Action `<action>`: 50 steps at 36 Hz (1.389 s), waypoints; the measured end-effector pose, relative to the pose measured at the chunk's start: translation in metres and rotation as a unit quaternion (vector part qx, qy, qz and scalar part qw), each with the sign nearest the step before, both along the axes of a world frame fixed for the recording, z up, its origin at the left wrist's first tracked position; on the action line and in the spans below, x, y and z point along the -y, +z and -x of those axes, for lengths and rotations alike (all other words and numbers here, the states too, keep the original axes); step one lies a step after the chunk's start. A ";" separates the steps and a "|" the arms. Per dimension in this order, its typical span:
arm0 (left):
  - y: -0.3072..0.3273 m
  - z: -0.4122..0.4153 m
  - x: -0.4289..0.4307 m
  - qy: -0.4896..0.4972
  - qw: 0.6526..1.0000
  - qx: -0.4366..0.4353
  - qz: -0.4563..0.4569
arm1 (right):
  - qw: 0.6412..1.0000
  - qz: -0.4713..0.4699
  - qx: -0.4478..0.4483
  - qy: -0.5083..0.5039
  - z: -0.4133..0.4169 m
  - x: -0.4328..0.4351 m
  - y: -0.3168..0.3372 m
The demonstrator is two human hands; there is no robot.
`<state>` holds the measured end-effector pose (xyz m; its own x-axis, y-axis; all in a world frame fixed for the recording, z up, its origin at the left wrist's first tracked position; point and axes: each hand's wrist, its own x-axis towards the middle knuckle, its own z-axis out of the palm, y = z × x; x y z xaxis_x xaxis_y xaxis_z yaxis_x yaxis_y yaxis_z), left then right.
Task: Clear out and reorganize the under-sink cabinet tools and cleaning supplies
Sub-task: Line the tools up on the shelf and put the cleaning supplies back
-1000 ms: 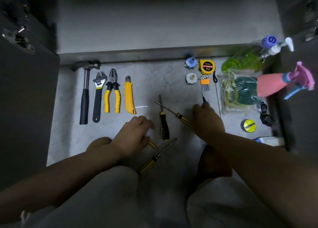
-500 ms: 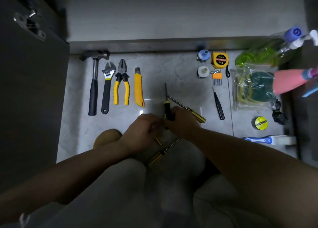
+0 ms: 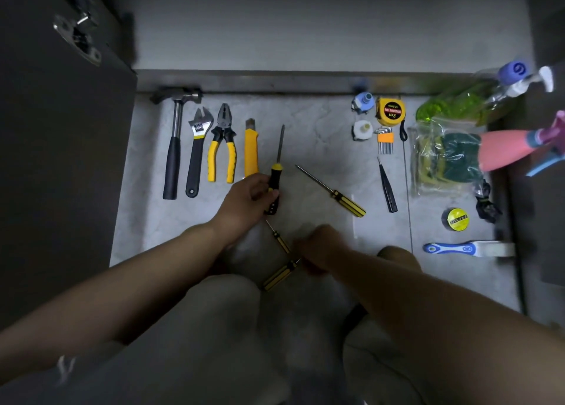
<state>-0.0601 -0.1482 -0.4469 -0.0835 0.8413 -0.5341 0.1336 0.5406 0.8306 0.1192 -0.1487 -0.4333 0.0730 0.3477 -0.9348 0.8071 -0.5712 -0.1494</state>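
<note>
Four tools already lie in a row on the floor, handles toward you: hammer, wrench, pliers and utility knife. Your left hand has its fingers curled round the handle of the black-handled screwdriver. It sits just right of the knife, with its shaft pointing away toward the cabinet.

The step in hand looks like seating this one as fifth in the row. Set its shaft parallel to the knife and bring the butt level with the other handle ends. Leave a gap like the one between its neighbours. Your knuckles are right against the knife's near end, so let go without dragging it askew.

Your right hand is blurred, low by your knees, and I cannot tell whether it grips anything. Three striped drivers lie loose for it to gather. The long striped screwdriver lies at an angle, well right of the row. The small screwdriver and the near striped screwdriver lie close to that hand.

As for writing, the tape measure reads "2m", and its finer print is too small to read. The yellow tape roll bears dark lettering I cannot make out.
</note>
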 end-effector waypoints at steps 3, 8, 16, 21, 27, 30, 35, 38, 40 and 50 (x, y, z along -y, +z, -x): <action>0.000 0.002 0.002 0.013 1.000 -0.001 0.003 | 0.978 0.143 -0.004 -0.153 0.001 0.027 -0.008; -0.001 0.007 0.003 -0.001 0.999 -0.033 -0.004 | 0.970 0.108 0.016 -0.218 0.007 0.052 -0.026; -0.002 0.012 -0.001 0.001 0.998 -0.055 0.000 | 0.994 0.088 0.008 -0.060 0.003 0.027 -0.020; -0.006 0.015 -0.005 0.022 0.993 -0.118 0.005 | 0.992 -0.009 0.010 0.126 0.000 -0.031 -0.004; -0.006 0.007 -0.013 -0.031 0.978 -0.204 -0.017 | 0.971 -0.145 -0.046 0.187 0.005 -0.082 0.006; -0.006 0.000 -0.022 -0.053 0.977 -0.206 -0.023 | 0.970 -0.148 -0.073 0.176 0.014 -0.090 0.003; -0.005 -0.007 -0.038 -0.096 0.959 -0.255 -0.075 | 0.961 -0.162 -0.056 0.217 0.020 -0.093 -0.007; -0.004 -0.009 -0.047 -0.142 0.943 -0.286 -0.089 | 0.961 -0.195 -0.038 0.191 0.015 -0.097 -0.014; -0.004 -0.011 -0.051 -0.175 0.932 -0.309 -0.080 | 0.963 -0.214 -0.031 0.159 0.011 -0.101 -0.017; -0.008 -0.019 -0.046 -0.273 0.888 -0.368 -0.037 | 0.953 -0.283 -0.004 0.110 0.003 -0.096 -0.025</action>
